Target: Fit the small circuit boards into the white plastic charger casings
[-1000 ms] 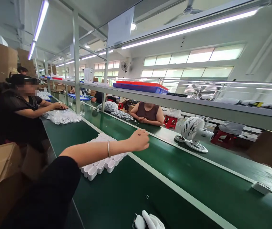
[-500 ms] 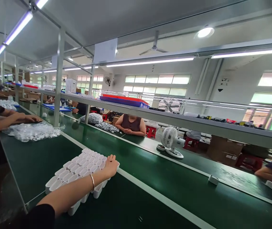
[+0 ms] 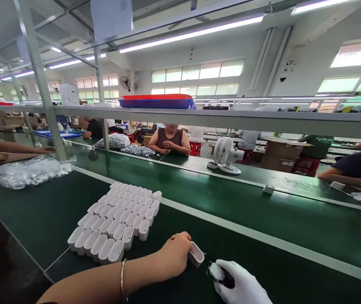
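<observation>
My left hand, bare with a bracelet at the wrist, has its fingers closed on a white plastic oval cup. The cup is tilted with its open side showing. Just to its right is my right hand in a white glove, gripping a dark hand tool with a thin tip. The glove hides most of the tool, so its exact kind is unclear. The tip points toward the cup, a small gap apart. Left of my hands, many like white oval cups stand in tight rows, open side up.
A pale strip divides the dark work surface from a green belt. Clear plastic bags lie at the left beside a co-worker's hands. Across the belt are a white fan and a seated person. A metal post supports the shelf.
My left hand has left the far right corner of the rows and come nearer and to the right, now holding one cup. My gloved right hand with the tool has entered the view.
</observation>
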Motion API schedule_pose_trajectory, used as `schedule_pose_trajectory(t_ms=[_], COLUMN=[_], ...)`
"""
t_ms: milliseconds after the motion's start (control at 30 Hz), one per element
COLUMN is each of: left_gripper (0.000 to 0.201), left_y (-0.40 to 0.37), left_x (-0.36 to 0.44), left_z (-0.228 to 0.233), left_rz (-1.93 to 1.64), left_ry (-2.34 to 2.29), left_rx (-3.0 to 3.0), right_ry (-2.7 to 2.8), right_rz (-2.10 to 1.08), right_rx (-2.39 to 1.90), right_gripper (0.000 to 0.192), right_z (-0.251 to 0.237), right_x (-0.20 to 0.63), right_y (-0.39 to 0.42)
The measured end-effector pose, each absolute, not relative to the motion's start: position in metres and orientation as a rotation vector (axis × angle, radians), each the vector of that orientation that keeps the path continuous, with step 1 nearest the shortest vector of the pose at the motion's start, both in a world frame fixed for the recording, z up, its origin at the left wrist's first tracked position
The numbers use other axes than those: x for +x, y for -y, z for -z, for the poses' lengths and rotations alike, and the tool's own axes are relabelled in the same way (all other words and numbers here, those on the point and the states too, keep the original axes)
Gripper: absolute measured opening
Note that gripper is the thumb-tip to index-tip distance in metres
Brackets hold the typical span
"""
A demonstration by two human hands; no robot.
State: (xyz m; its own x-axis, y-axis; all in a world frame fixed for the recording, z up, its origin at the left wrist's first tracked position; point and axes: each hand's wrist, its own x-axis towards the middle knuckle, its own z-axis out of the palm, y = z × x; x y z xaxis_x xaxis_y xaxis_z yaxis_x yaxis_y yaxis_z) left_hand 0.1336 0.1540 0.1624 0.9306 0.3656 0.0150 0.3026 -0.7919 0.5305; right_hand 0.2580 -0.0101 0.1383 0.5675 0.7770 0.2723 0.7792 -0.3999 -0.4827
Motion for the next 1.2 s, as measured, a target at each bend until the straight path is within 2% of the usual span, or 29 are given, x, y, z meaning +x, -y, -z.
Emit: schedule_pose_trajectory(t_ms=[67, 133, 233, 300, 400, 533, 633, 733, 900, 1067, 1200], left_gripper=[0.026, 0.038, 0.062, 0.07, 0.065, 0.035, 0.028, 0.029, 0.034, 0.051, 0.06], left_y=[-0.149, -0.143, -0.133, -0.13, -0.131, -0.138, -0.142, -0.143, -0.145, -0.145, -0.143], left_x=[0.131, 0.127, 0.121, 0.121, 0.124, 0.129, 0.129, 0.129, 0.129, 0.127, 0.124], left_z=[-0.161, -0.156, -0.146, -0.141, -0.14, -0.143, -0.141, -0.137, -0.136, -0.136, -0.134], left_rz=[-0.238, -0.363, -0.479, -0.477, -0.43, -0.386, -0.388, -0.395, -0.388, -0.36, -0.401], left_ry=[-0.459, -0.498, -0.617, -0.658, -0.644, -0.588, -0.56, -0.542, -0.462, -0.352, -0.274], left_rx=[2.479, 2.344, 2.157, 2.117, 2.141, 2.195, 2.206, 2.234, 2.21, 2.216, 2.217], right_ry=[1.228, 1.214, 1.239, 1.241, 1.328, 1.472, 1.46, 1.413, 1.178, 1.172, 1.263], right_rz=[-0.06, -0.059, 0.063, 0.185, 0.251, 0.257, 0.289, 0.264, 0.174, 0.142, 0.244], right_rx=[-2.244, -2.211, -2.124, -2.077, -1.988, -1.89, -1.88, -1.914, -1.867, -1.824, -1.771], right_gripper=[0.016, 0.019, 0.022, 0.02, 0.018, 0.02, 0.017, 0.019, 0.039, 0.031, 0.037], right_z=[-0.145, -0.144, -0.132, -0.124, -0.122, -0.13, -0.132, -0.131, -0.133, -0.14, -0.142], right_x=[0.258, 0.259, 0.261, 0.263, 0.264, 0.265, 0.265, 0.264, 0.258, 0.249, 0.243], right_y=[0.006, 0.005, 0.006, 0.006, 0.004, -0.001, -0.005, -0.003, 0.007, 0.014, 0.013])
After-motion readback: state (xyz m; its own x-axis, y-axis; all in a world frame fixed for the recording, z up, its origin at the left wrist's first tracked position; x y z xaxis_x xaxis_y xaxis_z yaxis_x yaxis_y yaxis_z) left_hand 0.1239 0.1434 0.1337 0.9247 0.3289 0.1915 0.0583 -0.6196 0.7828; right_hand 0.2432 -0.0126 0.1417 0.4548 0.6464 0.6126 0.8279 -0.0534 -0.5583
